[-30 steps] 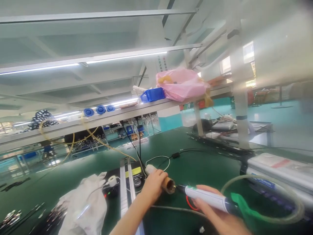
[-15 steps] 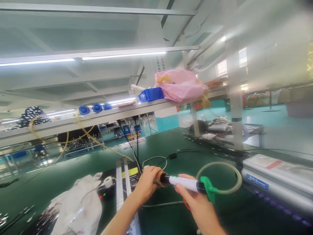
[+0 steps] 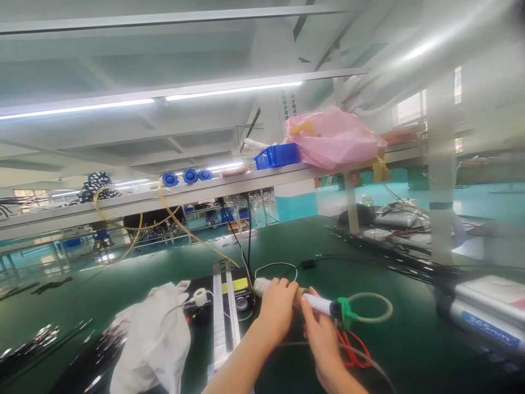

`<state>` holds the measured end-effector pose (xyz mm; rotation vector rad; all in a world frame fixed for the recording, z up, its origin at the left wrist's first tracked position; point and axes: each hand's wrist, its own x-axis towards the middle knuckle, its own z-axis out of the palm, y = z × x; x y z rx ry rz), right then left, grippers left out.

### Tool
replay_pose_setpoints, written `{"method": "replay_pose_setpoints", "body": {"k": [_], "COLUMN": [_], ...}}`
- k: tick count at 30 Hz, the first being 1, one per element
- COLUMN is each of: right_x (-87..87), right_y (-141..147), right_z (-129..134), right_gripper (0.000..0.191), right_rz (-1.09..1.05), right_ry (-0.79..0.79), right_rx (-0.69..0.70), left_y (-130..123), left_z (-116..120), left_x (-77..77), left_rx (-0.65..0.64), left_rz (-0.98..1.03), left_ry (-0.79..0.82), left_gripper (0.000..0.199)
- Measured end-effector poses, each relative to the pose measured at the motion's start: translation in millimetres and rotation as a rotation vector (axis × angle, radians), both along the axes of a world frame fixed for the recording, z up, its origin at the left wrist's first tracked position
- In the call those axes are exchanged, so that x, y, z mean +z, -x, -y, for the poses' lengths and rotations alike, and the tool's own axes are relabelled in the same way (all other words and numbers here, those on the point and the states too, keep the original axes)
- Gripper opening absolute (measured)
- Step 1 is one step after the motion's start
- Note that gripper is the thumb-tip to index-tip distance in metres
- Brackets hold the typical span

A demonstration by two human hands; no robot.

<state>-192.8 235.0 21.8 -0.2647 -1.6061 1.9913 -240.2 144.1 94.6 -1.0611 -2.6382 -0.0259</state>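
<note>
My right hand (image 3: 322, 334) is closed around a glue-dispensing syringe (image 3: 319, 302) with a white label and dark end. A green adapter cap (image 3: 346, 313) sits on its right end, joined to a pale hose (image 3: 383, 302). My left hand (image 3: 279, 306) is wrapped round a brown tube-like sleeve (image 3: 302, 294); the syringe's front part is inside it. A whitish end piece (image 3: 261, 286) shows to the left of my left fingers. The syringe tip is hidden.
A black dispenser controller (image 3: 241, 300) stands behind two metal rails (image 3: 225, 317). A white cloth or bag (image 3: 153, 334) lies left. Red coiled cord (image 3: 356, 353) hangs by my right hand. A silver 365nm unit (image 3: 488, 312) is at right. The shelf (image 3: 229, 185) holds a blue bin (image 3: 276, 156).
The syringe has slid further into the brown sleeve, and my hands have come closer together. The view has shifted, so the surroundings sit further right.
</note>
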Motion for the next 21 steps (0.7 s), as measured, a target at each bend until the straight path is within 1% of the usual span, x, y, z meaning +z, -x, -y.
{"method": "replay_pose_setpoints", "body": {"k": [3,5,7,9,10,11,12,14,16,17,19,21], "right_x": [-7.8,-11.0,-13.2,-14.6,-14.7,-14.2,-12.9,-7.8,-0.6,2.7,6.1,3.4], "right_y": [1,2,1,-1,-4,-8,-14,-29,-46,-54,-68,-78], "right_z": [2,5,7,11,14,16,19,25,27,26,21,12], "right_gripper": [0.054,0.057,0.057,0.054,0.052,0.047,0.040,0.027,0.021,0.021,0.026,0.032], "right_rz": [0.141,0.163,0.200,0.246,0.283,0.328,0.370,0.432,0.425,0.403,0.373,0.358], "right_ry": [0.122,0.172,0.305,0.452,0.502,0.514,0.479,0.367,0.216,0.150,0.050,-0.016], "right_rx": [0.136,0.165,0.230,0.295,0.323,0.354,0.391,0.512,0.629,0.656,0.661,0.639], "left_y": [2,4,6,9,10,12,13,14,11,6,-11,-40], "left_z": [-8,-11,-12,-12,-11,-10,-9,-8,-4,0,14,36], "left_x": [-6.6,-11.3,-16.6,-22.5,-25.4,-28.2,-30.6,-33.1,-31.8,-30.0,-25.1,-20.6], "left_rx": [-0.008,-0.022,-0.035,-0.042,-0.047,-0.051,-0.055,-0.070,-0.080,-0.081,-0.066,-0.036], "left_rz": [-0.020,-0.023,-0.021,-0.021,-0.019,-0.017,-0.014,-0.006,0.001,0.006,0.017,0.033], "left_ry": [0.068,0.113,0.152,0.180,0.190,0.196,0.196,0.176,0.126,0.095,0.029,-0.027], "left_gripper": [0.025,0.025,0.025,0.023,0.023,0.022,0.022,0.026,0.032,0.035,0.040,0.044]}}
